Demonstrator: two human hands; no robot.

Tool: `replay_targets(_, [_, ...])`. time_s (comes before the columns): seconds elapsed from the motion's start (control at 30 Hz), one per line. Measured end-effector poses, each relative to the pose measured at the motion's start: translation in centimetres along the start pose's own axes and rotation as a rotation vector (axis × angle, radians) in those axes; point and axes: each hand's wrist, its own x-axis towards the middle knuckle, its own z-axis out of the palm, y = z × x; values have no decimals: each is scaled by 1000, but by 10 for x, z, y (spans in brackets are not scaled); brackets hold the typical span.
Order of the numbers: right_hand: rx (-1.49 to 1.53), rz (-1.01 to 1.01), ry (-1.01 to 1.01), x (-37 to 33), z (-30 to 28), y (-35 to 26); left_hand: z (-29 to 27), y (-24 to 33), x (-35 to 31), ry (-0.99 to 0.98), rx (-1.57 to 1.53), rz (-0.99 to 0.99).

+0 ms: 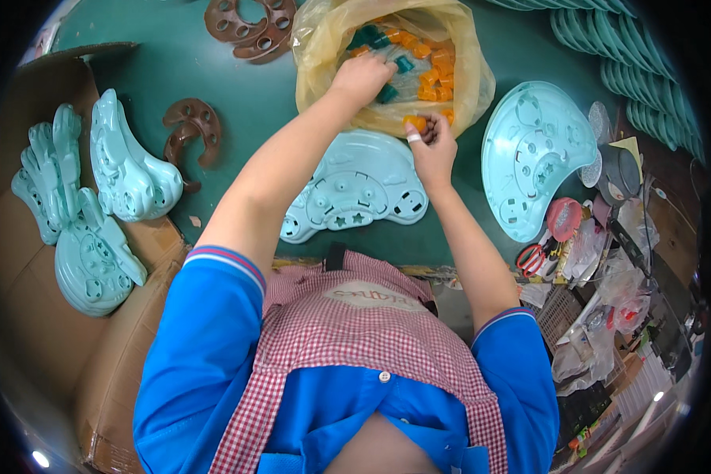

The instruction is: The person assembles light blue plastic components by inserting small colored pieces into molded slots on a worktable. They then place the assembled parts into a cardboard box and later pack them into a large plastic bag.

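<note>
My left hand [363, 80] reaches into an open yellow plastic bag [314, 83]. Its fingers are bent together among small orange plastic pieces [428, 77] and dark green plastic pieces [404, 64]; whatever lies under the fingertips is hidden. By the bag's near rim, my right hand [434, 150] pinches a small orange plastic piece [416, 123] between thumb and fingers, with white tape round one digit. Below both hands a light turquoise molded plastic panel [351, 186] with slots and star-shaped holes lies on the green table, partly covered by my left forearm.
Another turquoise panel [533, 154] lies to the right, near red-handled scissors [532, 259] and clutter. Stacked turquoise parts [616, 47] stand far right. Brown curved parts [193, 130] lie to the left. A cardboard box [47, 340] at the left holds more turquoise moldings [95, 268].
</note>
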Motion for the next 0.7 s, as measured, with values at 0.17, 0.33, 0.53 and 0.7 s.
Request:
replay_targets(0.17, [-111,120,-208,-58,-16,18,-38,25,-44,103,-321,-120])
replay_targets(0.33, [-381,-394,-457,-96,-4,20,-54,56,-199,-45,-549,-340])
replay_targets(0.53, [-592,-567,-567,-95,7,13,-39,72,-235,68,-210,-387])
replay_targets(0.7, [-841,-399,-983,-49,-4,-23,-29,74,-250,104,-375,-336])
